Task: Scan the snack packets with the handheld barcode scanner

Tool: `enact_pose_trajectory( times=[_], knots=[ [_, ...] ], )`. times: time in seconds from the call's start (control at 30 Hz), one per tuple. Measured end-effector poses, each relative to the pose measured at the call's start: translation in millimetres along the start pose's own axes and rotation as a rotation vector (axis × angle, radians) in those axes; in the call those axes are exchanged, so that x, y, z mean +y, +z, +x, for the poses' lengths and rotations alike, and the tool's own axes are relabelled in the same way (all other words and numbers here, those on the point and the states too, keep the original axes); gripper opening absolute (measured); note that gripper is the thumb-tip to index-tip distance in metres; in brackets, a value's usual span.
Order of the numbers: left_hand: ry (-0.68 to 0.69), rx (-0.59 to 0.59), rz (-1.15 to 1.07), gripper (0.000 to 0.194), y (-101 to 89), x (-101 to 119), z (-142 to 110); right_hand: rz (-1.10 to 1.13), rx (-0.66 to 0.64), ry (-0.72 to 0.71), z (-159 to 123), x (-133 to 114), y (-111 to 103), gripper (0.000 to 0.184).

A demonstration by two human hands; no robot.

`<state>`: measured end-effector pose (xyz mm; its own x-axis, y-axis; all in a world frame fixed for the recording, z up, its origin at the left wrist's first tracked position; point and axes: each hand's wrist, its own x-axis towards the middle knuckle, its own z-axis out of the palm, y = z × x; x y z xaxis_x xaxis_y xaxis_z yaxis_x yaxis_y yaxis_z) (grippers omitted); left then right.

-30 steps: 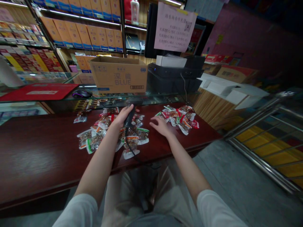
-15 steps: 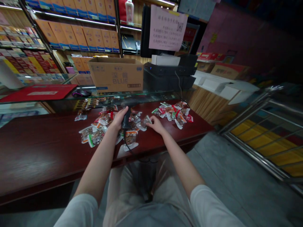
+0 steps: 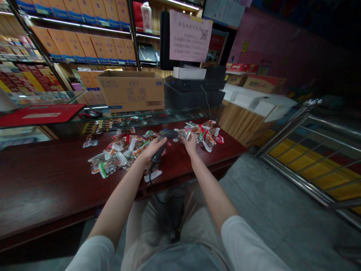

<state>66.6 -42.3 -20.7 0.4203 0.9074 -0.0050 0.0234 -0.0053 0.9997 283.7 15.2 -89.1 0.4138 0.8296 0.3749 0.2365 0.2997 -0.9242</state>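
Left hand (image 3: 152, 148) closed round corded scanner (image 3: 167, 133); right hand (image 3: 190, 144) curled at packet (image 3: 184, 135), grip unclear. Packet looked light, soft, probably slippery; best taken at sealed edge.

Head-worn view, facing forward and down

The cardboard box (image 3: 131, 92) reads "BLUE"; the small print on the pink paper notice (image 3: 191, 36) is unreadable.

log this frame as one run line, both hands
left hand: holds corded scanner | right hand: at snack packet | on: red counter
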Motion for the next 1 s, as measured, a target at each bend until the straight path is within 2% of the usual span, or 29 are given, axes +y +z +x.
enact_pose_trajectory(
  times=[0.13,0.23,0.4,0.57,0.73,0.83,0.93,1.0],
  knots=[
    [-0.019,-0.002,-0.038,0.06,0.2,-0.8,1.9,-0.105,-0.017,-0.07,-5.2,-4.7,4.3,0.029],
    [-0.001,0.004,-0.066,0.057,1.1,0.1,2.1,-0.191,-0.019,-0.07,-6.9,-8.1,8.0,0.034],
    [0.007,-0.044,-0.089,0.058,6.7,2.4,0.7,-0.212,-0.046,-0.09,-6.6,-8.7,9.8,0.037],
    [0.031,0.004,-0.125,0.061,4.6,2.0,1.3,-0.254,-0.033,-0.127,-7.9,-6.8,9.9,0.035],
    [0.031,0.063,-0.257,0.056,-15.5,4.9,-1.7,-0.315,-0.017,-0.253,3.4,-13.1,-4.4,0.054],
    [0.025,0.108,-0.366,0.052,-32.6,9.8,-4.9,-0.493,0.001,-0.308,21.8,-20.3,-22.7,0.055],
    [0.034,0.183,-0.455,0.049,-48.6,14.2,-6.0,-0.786,-0.008,-0.156,36.3,-22.6,-38.3,0.042],
    [0.056,0.249,-0.488,0.048,-56.9,15.9,-4.9,-0.962,0.027,-0.092,38.7,-20.5,-43.7,0.04]
  ],
)
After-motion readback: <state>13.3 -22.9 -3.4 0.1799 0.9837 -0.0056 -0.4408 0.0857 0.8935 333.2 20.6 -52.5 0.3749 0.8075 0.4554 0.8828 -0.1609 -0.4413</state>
